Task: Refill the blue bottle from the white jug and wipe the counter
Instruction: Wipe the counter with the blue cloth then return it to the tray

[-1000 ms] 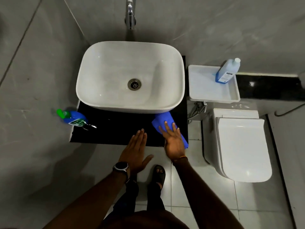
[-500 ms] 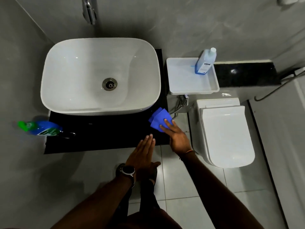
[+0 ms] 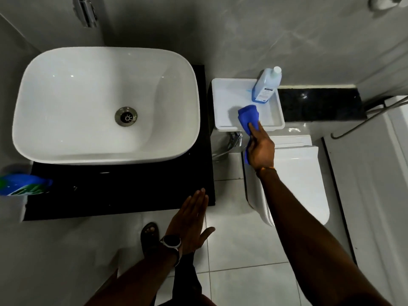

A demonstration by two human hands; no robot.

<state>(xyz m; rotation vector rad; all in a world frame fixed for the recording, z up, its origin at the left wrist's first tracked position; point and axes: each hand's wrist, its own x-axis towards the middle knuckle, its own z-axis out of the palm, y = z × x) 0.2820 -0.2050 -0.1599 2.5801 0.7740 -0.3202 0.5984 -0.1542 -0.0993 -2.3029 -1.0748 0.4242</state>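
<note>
The right hand (image 3: pixel 261 149) grips a blue cloth (image 3: pixel 249 117) over the white tray (image 3: pixel 225 93), the left hand (image 3: pixel 191 219) hovers flat and empty, and a careless swipe could topple the blue bottle (image 3: pixel 266 87) at one o'clock.

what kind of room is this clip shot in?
A small bathroom, almost certainly. A white vessel basin sits on a black counter, a toilet with its lid shut stands beside it, and the walls and floor are tiled. The right hand holds a blue cloth.
</note>
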